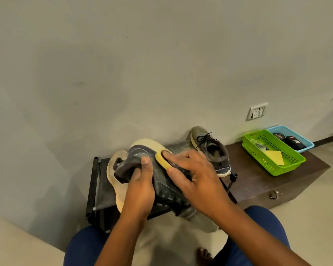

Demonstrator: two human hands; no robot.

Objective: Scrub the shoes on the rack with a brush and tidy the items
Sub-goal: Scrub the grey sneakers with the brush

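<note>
Item 1. Grey sneaker (161,181), cream-soled, held above the shoe rack (98,189), sole turned to the left and away. It is gripped at the collar by the left hand (140,191), the thumb laid across the upper, the fingers curled round the opening.

Item 2. Brush (162,158), yellow-backed, pressed against the side of the upper. It is grasped by the right hand (198,181), the index finger laid along its back, the thumb closed against its near edge. The bristles are hidden.

Item 3. Second sneaker (212,150), grey-green, black-laced, stood on the right end of the rack top, apparently not yet taken up.

Item 4. Green basket (294,162) and blue basket (308,144), set side by side on a low dark trunk (258,181) right of the rack. A yellow cloth or sheet is seen in the green one; dark containers lie in the blue one.

Step in hand, as judged: scrubbing of the upper. Short strokes are best kept along the panel, with even pressure from the index finger, while the shoe is braced firmly at the collar so that it is not twisted. The seam beside the sole should be worked with the brush edge, and the shoe turned for its hidden side.

Writing: light lettering is borne on one dark container in the blue basket, too small to be read. No brand can be made out on either shoe.
</note>
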